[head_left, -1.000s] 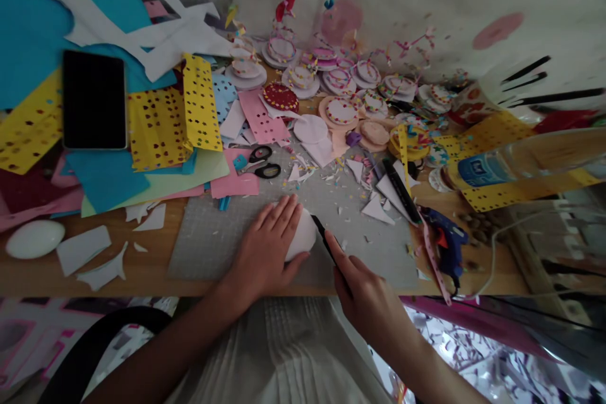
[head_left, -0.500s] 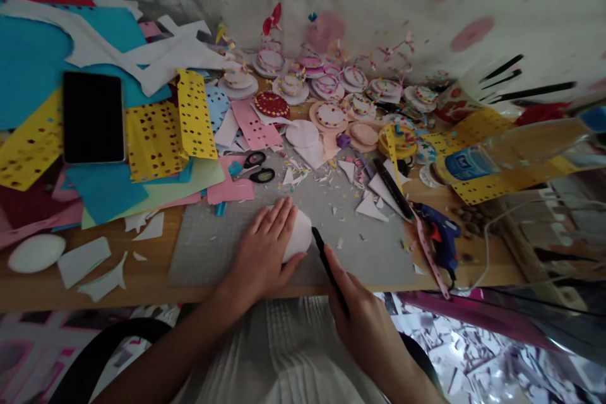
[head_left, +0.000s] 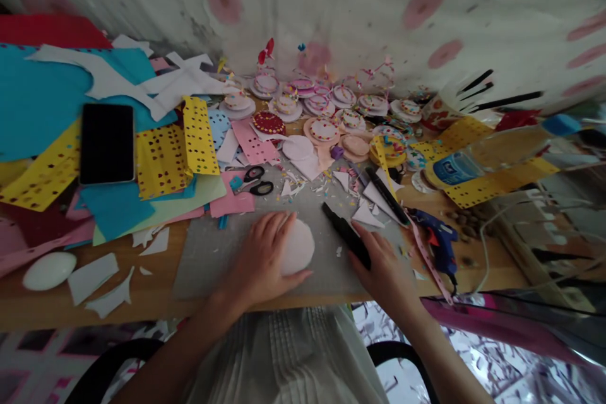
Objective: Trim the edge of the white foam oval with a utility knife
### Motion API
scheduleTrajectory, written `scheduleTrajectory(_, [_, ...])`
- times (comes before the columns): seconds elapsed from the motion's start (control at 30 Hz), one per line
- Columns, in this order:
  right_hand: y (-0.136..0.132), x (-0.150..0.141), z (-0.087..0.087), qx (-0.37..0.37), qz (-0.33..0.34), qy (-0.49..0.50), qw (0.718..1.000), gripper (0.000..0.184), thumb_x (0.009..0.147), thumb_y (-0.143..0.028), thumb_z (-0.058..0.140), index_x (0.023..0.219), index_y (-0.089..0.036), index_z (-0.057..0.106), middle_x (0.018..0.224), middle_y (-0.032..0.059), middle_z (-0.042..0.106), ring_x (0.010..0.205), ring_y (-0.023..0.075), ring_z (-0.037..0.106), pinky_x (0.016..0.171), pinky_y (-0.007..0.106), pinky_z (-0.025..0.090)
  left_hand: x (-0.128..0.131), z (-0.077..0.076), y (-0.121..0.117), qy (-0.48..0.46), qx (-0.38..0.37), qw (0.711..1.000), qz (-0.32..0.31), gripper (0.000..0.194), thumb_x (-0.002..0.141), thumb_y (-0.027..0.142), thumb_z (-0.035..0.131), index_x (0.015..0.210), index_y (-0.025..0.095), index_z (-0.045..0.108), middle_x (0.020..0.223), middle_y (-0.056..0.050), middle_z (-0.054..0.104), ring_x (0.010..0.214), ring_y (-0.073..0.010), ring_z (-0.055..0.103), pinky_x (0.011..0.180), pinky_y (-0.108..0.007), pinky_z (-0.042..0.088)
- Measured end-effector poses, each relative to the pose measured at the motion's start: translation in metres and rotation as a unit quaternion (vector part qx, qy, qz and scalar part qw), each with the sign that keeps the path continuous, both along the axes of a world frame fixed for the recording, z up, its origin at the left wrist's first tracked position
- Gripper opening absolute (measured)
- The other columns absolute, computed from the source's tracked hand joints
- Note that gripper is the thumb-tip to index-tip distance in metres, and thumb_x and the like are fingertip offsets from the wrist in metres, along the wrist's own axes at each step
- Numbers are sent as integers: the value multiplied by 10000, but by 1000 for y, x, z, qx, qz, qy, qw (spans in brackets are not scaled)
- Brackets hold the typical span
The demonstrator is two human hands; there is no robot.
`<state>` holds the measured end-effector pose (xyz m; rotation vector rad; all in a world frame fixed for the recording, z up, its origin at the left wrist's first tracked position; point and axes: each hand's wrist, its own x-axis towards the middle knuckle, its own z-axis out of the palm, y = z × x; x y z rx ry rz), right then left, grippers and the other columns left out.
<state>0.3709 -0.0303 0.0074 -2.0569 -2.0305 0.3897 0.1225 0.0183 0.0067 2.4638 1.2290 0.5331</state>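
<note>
My left hand [head_left: 262, 259] lies flat with fingers stretched over a white rounded foam piece [head_left: 299, 246] on the grey cutting mat [head_left: 208, 259]. My right hand [head_left: 386, 268] is closed round a black craft knife [head_left: 345, 233], whose tip points up and left, apart from the white piece. The knife rests low over the mat, to the right of the foam piece.
Scissors [head_left: 255, 180], a blue glue gun [head_left: 438, 240], a black marker [head_left: 386, 192], a phone [head_left: 107, 143], punched yellow sheets [head_left: 163, 158] and coloured paper crowd the table. Small decorated round pieces [head_left: 324, 129] line the back. A white oval [head_left: 48, 270] lies at left, a bottle [head_left: 473, 164] at right.
My right hand with the knife moved right and away from the white piece's edge. My left hand stayed on the piece. The view shifted downward slightly.
</note>
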Motion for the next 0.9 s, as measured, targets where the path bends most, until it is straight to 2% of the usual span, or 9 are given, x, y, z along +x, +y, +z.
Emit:
scheduleTrajectory(0.17, [17, -20, 25, 86, -2, 62, 994, 277, 891, -312, 527, 1091, -155, 638, 1007, 143, 610, 940, 284, 565, 843, 446, 472, -9, 17, -7, -72, 59, 995, -35, 918, 727, 459, 705, 1431, 93, 244, 1356, -214, 474, 1282, -355, 397, 1077, -525, 319])
scheduleTrajectory(0.23, [20, -33, 41, 52, 10, 183, 982, 196, 901, -343, 523, 922, -174, 620, 868, 83, 597, 801, 208, 558, 732, 334, 471, -11, 24, -10, -81, 82, 992, -57, 909, 739, 472, 694, 1429, 88, 244, 1349, -224, 478, 1286, -358, 393, 1074, -532, 315])
scheduleTrajectory(0.27, [21, -39, 49, -5, 24, 248, 968, 208, 905, -368, 518, 854, -179, 588, 774, 43, 571, 715, 172, 533, 660, 288, 450, -11, 26, -12, -83, 92, 990, -66, 897, 749, 480, 684, 1425, 83, 250, 1347, -230, 480, 1285, -358, 394, 1073, -533, 314])
scheduleTrajectory(0.4, [20, -56, 64, -163, 71, 446, 877, 345, 906, -458, 509, 691, -192, 460, 629, -42, 390, 582, 105, 371, 515, 224, 308, -12, 34, -18, -89, 126, 984, -94, 854, 763, 512, 662, 1402, 85, 289, 1330, -242, 497, 1273, -357, 410, 1062, -542, 319])
scheduleTrajectory(0.53, [15, -59, 59, -218, 68, 601, 766, 396, 904, -457, 525, 627, -187, 443, 598, -51, 348, 544, 92, 303, 492, 231, 246, -13, 36, -23, -119, 139, 978, -105, 918, 717, 585, 669, 1393, 85, 300, 1301, -246, 513, 1254, -365, 431, 1040, -546, 343])
scheduleTrajectory(0.6, [12, -60, 55, -229, 57, 645, 727, 409, 896, -441, 539, 591, -184, 447, 565, -52, 351, 511, 88, 294, 473, 238, 228, -13, 36, -25, -135, 142, 975, -102, 948, 701, 611, 667, 1400, 94, 290, 1287, -239, 525, 1237, -365, 454, 1024, -540, 363])
scheduleTrajectory(0.67, [10, -62, 51, -223, 41, 657, 719, 410, 881, -416, 561, 563, -183, 446, 546, -53, 348, 492, 86, 278, 459, 245, 207, -12, 35, -26, -142, 142, 975, -97, 945, 704, 614, 656, 1409, 108, 283, 1279, -227, 536, 1221, -365, 476, 1012, -534, 377])
scheduleTrajectory(0.83, [14, -58, 49, -128, -22, 662, 739, 439, 848, -367, 555, 513, -211, 319, 490, -69, 257, 467, 89, 221, 456, 256, 187, -14, 33, -26, -116, 124, 982, -86, 828, 715, 520, 662, 1374, 131, 345, 1297, -221, 512, 1224, -375, 459, 1012, -546, 374])
scheduleTrajectory(0.9, [15, -45, 54, -87, -30, 625, 775, 440, 857, -383, 523, 507, -216, 316, 477, -67, 255, 451, 93, 240, 448, 256, 209, -18, 31, -24, -96, 97, 988, -77, 785, 706, 469, 677, 1354, 147, 373, 1314, -211, 495, 1236, -377, 439, 1023, -552, 360])
